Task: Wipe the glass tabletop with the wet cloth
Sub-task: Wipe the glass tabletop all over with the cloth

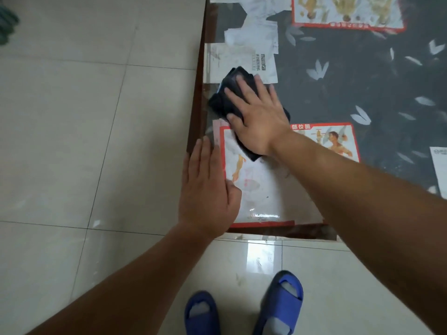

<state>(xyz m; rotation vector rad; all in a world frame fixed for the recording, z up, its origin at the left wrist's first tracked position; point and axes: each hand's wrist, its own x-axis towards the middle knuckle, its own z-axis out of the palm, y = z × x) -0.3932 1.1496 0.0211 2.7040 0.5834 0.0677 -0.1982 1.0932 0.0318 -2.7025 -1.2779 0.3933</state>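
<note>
**While the cloth is pressed flat, the wipe runs along the near-left corner**

With the right hand [256,114] spread palm-down on it, the dark cloth [229,93] lies folded on the glass tabletop [338,93], just inside the left edge and a little beyond the near corner. The fingers [235,96] are wide and flat, pressing rather than gripping, so the step in hand looks like the wiping stroke itself. The left hand [208,187] rests open on the near-left edge, fingers straight and together, holding nothing; it seems to steady the person or the glass.

Judging by the broad dark area to the right and far side, most of the surface may still need passes. The next move calls for even downward pressure and a slide that keeps the cloth clear of the wooden rim [194,117], so it does not drag off the edge toward the tiled floor [72,117].

Papers [242,61] and a red-bordered chart [254,184] lie under the glass, not on it. Whether the cloth is wet cannot be told, nor which patches are already clean; glare near the front edge blurs that. The tabletop's far and right parts are cut off, and the right palm hides the cloth's middle.
</note>
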